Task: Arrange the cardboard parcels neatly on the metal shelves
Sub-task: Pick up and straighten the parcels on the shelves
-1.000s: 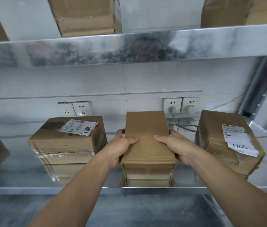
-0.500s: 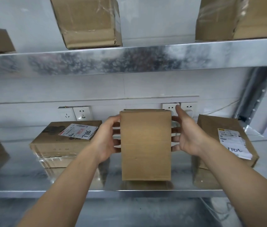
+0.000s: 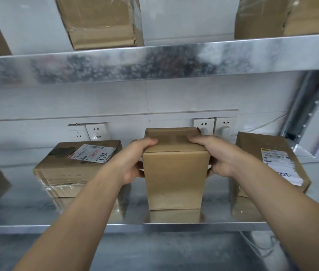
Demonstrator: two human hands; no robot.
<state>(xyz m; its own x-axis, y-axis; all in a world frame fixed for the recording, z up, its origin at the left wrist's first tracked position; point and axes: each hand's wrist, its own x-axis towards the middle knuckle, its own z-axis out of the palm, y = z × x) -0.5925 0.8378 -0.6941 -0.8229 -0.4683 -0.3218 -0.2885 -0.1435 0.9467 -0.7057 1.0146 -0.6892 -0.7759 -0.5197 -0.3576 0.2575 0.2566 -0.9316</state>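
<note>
Left hand [image 3: 133, 161] and right hand [image 3: 223, 157] are curled round the upper sides of the box [image 3: 174, 180], thumbs laid over its top. The box is stood upright on the shelf [image 3: 17, 204], between a labelled parcel [image 3: 72, 173] at nine o'clock and a second parcel [image 3: 252, 149] at three o'clock.

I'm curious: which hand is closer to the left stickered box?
Left. The left hand sits just right of the stickered box; the right hand is farther, across the middle box.
</note>
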